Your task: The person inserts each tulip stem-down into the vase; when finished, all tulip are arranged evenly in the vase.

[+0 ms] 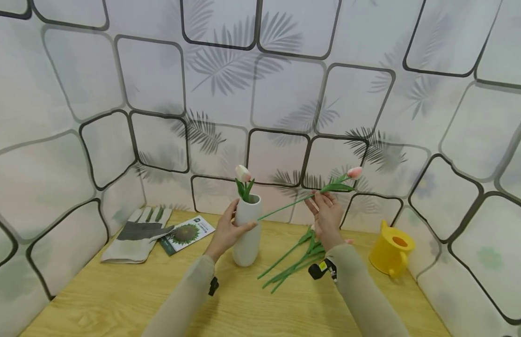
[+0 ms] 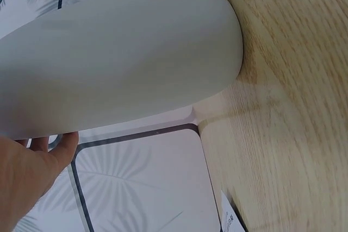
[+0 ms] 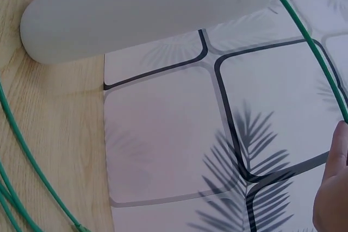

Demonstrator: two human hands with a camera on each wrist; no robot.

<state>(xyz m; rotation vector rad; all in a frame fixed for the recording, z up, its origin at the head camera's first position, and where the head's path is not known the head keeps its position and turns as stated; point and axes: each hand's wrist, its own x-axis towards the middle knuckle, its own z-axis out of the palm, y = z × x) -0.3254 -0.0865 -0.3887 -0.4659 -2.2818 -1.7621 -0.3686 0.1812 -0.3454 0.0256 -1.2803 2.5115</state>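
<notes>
One tulip [image 1: 243, 174] | in vase [image 1: 246, 245] (white) | left fingers [image 1: 231, 210] around vase

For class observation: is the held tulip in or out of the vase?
Out: the held tulip has its stem end outside the vase, below its rim.

"How does the vase [image 1: 246, 239] look?"
"Smooth and matt, like ceramic; the table [image 1: 109, 297] shows wood grain."
"And the flower stem [image 3: 310, 38]?"
"Smooth, plastic-looking, like the yellow can [image 1: 384, 255]. The glove [image 1: 136, 231] seems cloth, the packet [image 1: 186, 234] paper."
</notes>
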